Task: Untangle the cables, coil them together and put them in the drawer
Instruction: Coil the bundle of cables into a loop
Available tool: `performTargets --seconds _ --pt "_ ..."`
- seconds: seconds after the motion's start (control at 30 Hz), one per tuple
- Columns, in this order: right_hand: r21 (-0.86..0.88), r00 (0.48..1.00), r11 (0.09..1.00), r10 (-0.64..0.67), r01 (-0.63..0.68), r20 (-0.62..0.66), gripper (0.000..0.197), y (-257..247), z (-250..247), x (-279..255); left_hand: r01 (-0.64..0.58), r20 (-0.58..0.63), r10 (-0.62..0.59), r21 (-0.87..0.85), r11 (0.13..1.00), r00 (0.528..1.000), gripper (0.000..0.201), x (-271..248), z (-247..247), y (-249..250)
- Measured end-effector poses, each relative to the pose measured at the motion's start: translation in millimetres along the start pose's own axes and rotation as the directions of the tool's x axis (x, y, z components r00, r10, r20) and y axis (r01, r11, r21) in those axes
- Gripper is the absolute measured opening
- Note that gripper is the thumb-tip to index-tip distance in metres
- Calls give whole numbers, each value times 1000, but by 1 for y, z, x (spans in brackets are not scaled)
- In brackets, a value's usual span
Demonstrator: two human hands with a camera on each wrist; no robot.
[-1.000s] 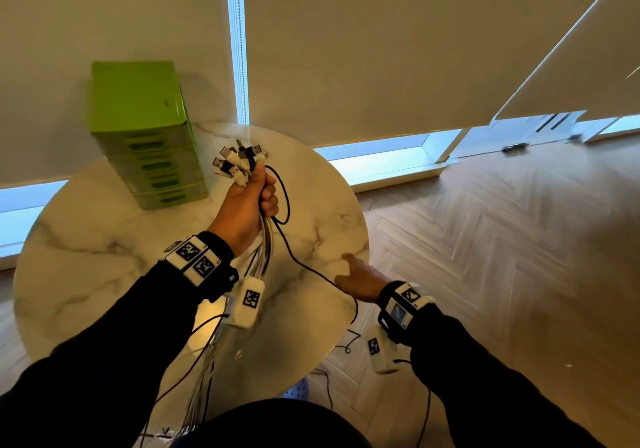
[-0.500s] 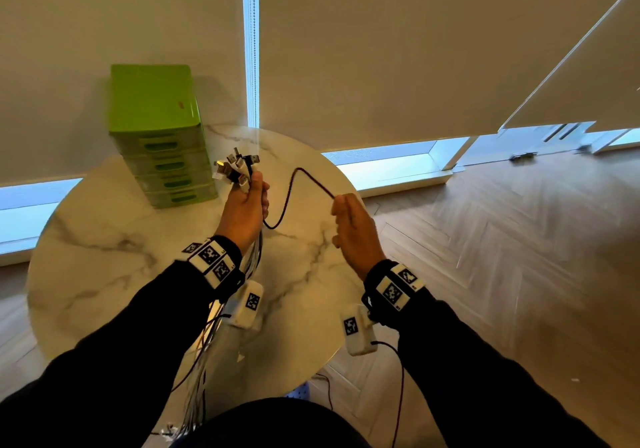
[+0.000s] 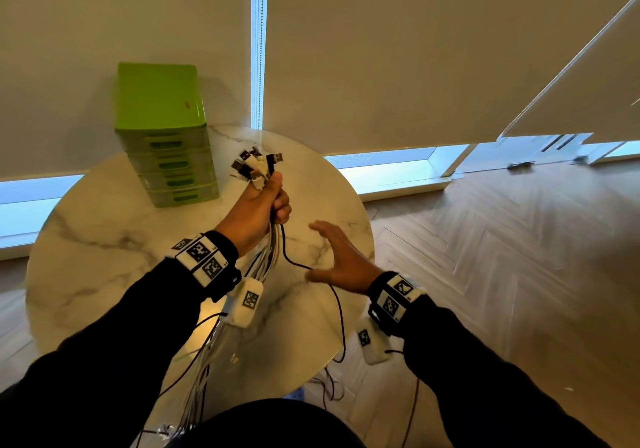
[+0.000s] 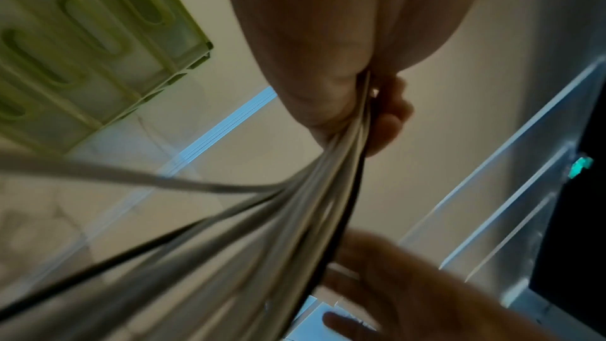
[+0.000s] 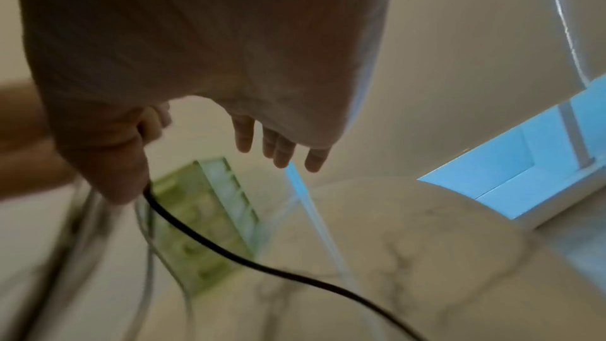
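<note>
Green drawer unit (image 3: 166, 143) blocks table's (image 3: 104, 240) far left; bare marble elsewhere; hanging cables (image 3: 270, 257) between hands.

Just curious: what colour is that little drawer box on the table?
Bright green drawer box; the head view shows it best.

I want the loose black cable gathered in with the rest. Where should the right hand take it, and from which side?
Take the black cable on the free span just below the left hand, where it bows clear of the bundle. Come from the right with the open right hand, already beside that span. A thumb-and-finger pinch should suit its thinness.
</note>
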State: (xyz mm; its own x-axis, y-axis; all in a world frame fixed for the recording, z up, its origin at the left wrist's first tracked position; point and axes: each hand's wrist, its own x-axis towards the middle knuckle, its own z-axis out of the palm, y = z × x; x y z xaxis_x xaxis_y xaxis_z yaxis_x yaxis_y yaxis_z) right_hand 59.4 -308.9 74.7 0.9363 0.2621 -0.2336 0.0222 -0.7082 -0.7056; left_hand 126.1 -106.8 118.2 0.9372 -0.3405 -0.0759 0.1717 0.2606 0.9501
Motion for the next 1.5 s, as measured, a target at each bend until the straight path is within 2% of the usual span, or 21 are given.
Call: performTargets --seconds 0.1,0.2,0.3,0.4,0.47,0.57,0.63,0.73,0.8,0.9,0.97,1.0,1.07,1.13,1.17,1.2,1.27,1.3,1.4,1.47,1.5 --pt "299 994 950 -104 91 28 74 -49 -1 18 -26 112 -8 297 954 994 47 -9 3 10" --pt "492 995 871 -60 11 84 51 -78 11 30 -132 221 10 546 827 975 42 -13 -5 18" --pt "684 996 729 -19 -43 83 24 -95 25 36 -220 267 53 646 731 962 40 -12 -15 27" --pt "837 993 537 10 -107 121 15 -115 41 38 -119 204 7 542 832 979 35 -22 -33 34" --pt "871 987 465 65 -159 145 21 -127 45 38 -73 145 11 433 898 989 40 -30 -45 32" --pt "889 982 418 58 -185 178 20 -150 51 40 22 157 -40 116 993 987 75 -49 -67 16" --pt "904 980 385 1 -185 200 13 -164 49 41 77 237 -85 44 996 968 92 -64 -77 -4" --pt "883 940 384 -96 -269 328 16 -186 51 44 216 386 -237 95 972 892 66 -92 -88 -25" --pt "856 919 426 -121 -292 374 17 -200 52 45 241 436 -277 138 961 856 44 -104 -91 -30" --pt "777 894 531 -75 -339 442 23 -220 58 51 219 231 -271 229 949 934 14 -117 -100 -17" --pt "751 904 571 -37 -331 427 27 -229 64 57 167 4 -187 425 890 982 16 -127 -114 -4" --pt "757 911 569 -31 -321 410 27 -234 71 62 156 -126 -106 511 845 986 18 -135 -126 -1" --pt "799 924 521 -47 -301 379 26 -248 86 69 149 -343 99 626 765 934 23 -153 -149 -1" --pt "847 930 447 -80 -290 360 24 -266 102 74 134 -441 283 706 695 852 24 -171 -163 -6" --pt "858 925 426 -109 -287 364 25 -278 108 76 145 -483 290 679 719 826 22 -180 -171 -10" --pt "866 919 411 -141 -285 369 25 -289 112 79 157 -517 225 594 789 826 19 -188 -174 -11" --pt "877 901 391 -209 -279 380 26 -311 117 83 228 -527 7 378 897 850 20 -208 -189 -21" --pt "880 891 385 -240 -278 386 25 -321 117 86 260 -500 -71 320 911 863 23 -220 -196 -26" --pt "865 850 391 -288 -316 440 24 -340 128 92 321 -475 -113 384 866 873 30 -259 -231 -21" --pt "845 830 409 -286 -345 478 24 -347 138 91 395 -572 -47 502 770 819 23 -278 -260 1" --pt "829 816 422 -283 -366 504 25 -351 147 89 437 -647 41 559 705 761 22 -289 -277 14"
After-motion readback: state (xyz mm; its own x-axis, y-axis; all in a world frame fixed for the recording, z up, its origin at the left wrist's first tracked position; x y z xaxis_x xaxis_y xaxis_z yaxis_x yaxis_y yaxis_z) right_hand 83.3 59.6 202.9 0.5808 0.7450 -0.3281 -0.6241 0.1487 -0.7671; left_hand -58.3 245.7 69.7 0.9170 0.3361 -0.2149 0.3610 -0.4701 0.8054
